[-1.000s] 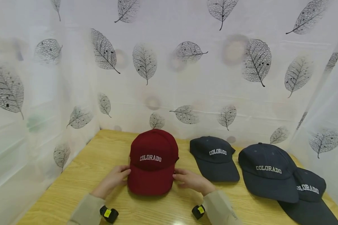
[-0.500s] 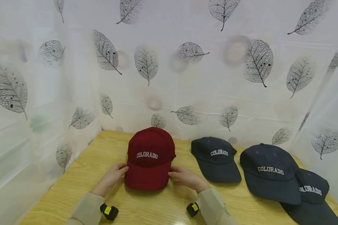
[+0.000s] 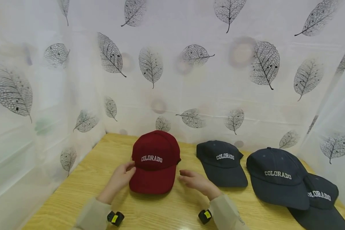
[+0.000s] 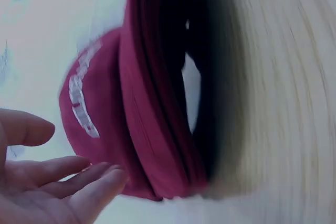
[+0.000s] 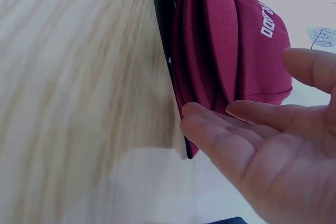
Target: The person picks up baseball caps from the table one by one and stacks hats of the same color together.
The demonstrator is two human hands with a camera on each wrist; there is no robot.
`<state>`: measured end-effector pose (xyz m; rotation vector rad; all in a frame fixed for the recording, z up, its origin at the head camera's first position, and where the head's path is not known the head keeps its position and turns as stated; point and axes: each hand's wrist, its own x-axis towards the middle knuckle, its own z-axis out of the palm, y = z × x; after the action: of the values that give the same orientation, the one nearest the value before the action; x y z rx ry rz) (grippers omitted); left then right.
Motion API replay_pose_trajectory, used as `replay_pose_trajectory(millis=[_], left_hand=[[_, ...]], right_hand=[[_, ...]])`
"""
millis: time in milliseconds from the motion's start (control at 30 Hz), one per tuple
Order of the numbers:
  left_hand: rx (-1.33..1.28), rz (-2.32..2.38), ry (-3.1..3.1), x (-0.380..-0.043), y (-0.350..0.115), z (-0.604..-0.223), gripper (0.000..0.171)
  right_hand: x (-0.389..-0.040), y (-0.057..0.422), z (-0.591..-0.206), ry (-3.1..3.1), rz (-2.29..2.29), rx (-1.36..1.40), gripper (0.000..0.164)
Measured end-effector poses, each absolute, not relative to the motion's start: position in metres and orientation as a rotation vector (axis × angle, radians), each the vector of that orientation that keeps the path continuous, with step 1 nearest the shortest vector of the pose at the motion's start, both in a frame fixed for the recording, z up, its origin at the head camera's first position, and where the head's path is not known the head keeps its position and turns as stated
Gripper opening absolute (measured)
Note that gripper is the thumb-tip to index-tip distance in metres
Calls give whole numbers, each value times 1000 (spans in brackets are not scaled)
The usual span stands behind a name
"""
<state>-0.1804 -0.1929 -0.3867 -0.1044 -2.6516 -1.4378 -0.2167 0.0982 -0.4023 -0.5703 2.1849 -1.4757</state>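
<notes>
A dark red baseball cap (image 3: 153, 182) with white COLORADO lettering stands upright left of the table's middle, brim toward me. In the right wrist view, several red brims (image 5: 218, 40) lie nested in a stack, a dark edge beneath them. My left hand (image 3: 119, 179) is at the stack's left side, thumb and fingers spread, fingertips right by the cap's edge. On the other side, my right hand (image 3: 198, 183) hovers a short gap from the brim with fingers loosely extended. Neither hand grips anything.
To the right sit a dark navy cap (image 3: 225, 175) and, farther right, another navy cap (image 3: 279, 191) overlapping a third navy cap (image 3: 323, 212). The wooden table (image 3: 83, 191) meets a leaf-patterned curtain (image 3: 166, 92) at the back and sides.
The red caps shifted slightly back and left, then stayed put. My right hand has drawn away from the brim, and my left-hand fingers have loosened at the side.
</notes>
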Motion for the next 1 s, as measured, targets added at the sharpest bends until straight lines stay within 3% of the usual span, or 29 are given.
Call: replay_pose_trajectory(millis=[467, 1000], left_hand=[[-364, -1455, -2546, -176, -141, -380, 25], [-649, -1466, -2605, -190, -92, -381, 28]], right_hand=[[-208, 141, -389, 2407, -1399, -694, 46], [-192, 190, -381, 2525, -1358, -596, 45]])
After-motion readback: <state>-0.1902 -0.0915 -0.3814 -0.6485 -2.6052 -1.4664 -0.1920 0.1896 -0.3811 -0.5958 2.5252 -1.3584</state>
